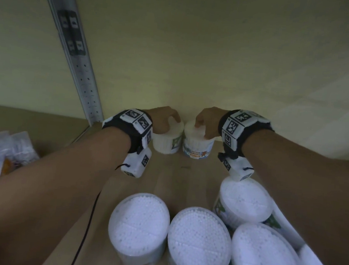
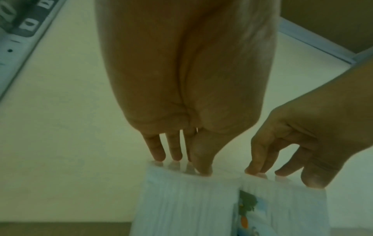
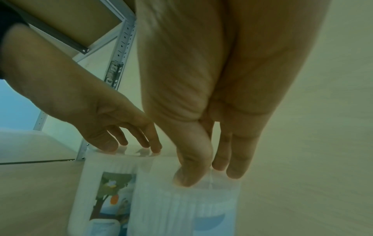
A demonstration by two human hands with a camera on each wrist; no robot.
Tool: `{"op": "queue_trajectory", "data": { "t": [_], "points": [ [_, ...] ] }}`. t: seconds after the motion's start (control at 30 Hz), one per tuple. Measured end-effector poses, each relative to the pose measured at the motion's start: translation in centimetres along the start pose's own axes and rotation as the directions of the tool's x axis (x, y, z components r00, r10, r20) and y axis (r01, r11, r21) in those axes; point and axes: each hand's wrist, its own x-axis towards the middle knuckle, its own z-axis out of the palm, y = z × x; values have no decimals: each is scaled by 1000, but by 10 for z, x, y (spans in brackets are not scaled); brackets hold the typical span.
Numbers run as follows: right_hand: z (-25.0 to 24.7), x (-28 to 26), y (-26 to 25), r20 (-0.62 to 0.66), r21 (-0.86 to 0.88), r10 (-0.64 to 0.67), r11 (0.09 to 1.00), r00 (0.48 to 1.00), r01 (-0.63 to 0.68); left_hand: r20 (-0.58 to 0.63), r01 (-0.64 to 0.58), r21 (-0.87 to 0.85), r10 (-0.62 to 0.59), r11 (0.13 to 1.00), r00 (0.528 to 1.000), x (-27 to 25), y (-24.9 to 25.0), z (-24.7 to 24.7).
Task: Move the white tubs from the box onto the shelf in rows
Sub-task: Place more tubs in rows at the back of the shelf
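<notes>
Two white tubs of cotton buds stand side by side at the back of the brown shelf board [image 1: 187, 175], close to the wall. My left hand [image 1: 170, 121] comes down on the left tub [image 1: 164, 144] and grips its lid by the fingertips and thumb. My right hand [image 1: 201, 122] grips the lid of the right tub [image 1: 197, 148] the same way. In the left wrist view the left hand [image 2: 181, 164] has its tips on the left tub [image 2: 181, 204]. In the right wrist view the right hand [image 3: 207, 175] has its thumb over the near rim of the right tub [image 3: 181, 207].
Several more white tubs [image 1: 139, 223] stand close together nearer me, under my right forearm. A perforated metal upright [image 1: 79, 62] rises at the left. Clear packets [image 1: 1, 152] lie on the neighbouring shelf at far left. A black cable [image 1: 86, 230] hangs below my left arm.
</notes>
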Motion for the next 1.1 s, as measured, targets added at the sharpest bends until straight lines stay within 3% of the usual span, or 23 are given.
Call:
{"op": "queue_trajectory", "data": {
  "t": [0.17, 0.33, 0.67, 0.77, 0.87, 0.97, 1.1],
  "points": [
    [-3, -1, 0, 20, 26, -6, 1000, 1000, 5, -191, 115, 8, -111, 993, 975, 0, 0, 14],
    [-1, -3, 1, -5, 0, -17, 1000, 1000, 17, -161, 156, 67, -143, 985, 977, 3, 3, 17],
    [1, -3, 1, 12, 16, -17, 1000, 1000, 17, -3, 29, 30, -29, 999, 1000, -1, 4, 2],
    [2, -1, 1, -4, 39, -11, 999, 1000, 12, -101, 47, 17, -45, 999, 994, 0, 9, 5],
    [5, 0, 3, -2, 63, 12, 998, 1000, -12, -221, 176, 91, -153, 980, 963, 2, 13, 10],
    [8, 3, 2, -66, 58, 45, 997, 997, -41, -189, 259, 168, -227, 951, 955, 5, 15, 15],
    [3, 3, -1, 14, 92, 64, 994, 998, -65, -165, 231, 183, -202, 956, 965, 8, 11, 15]
  ]
}}
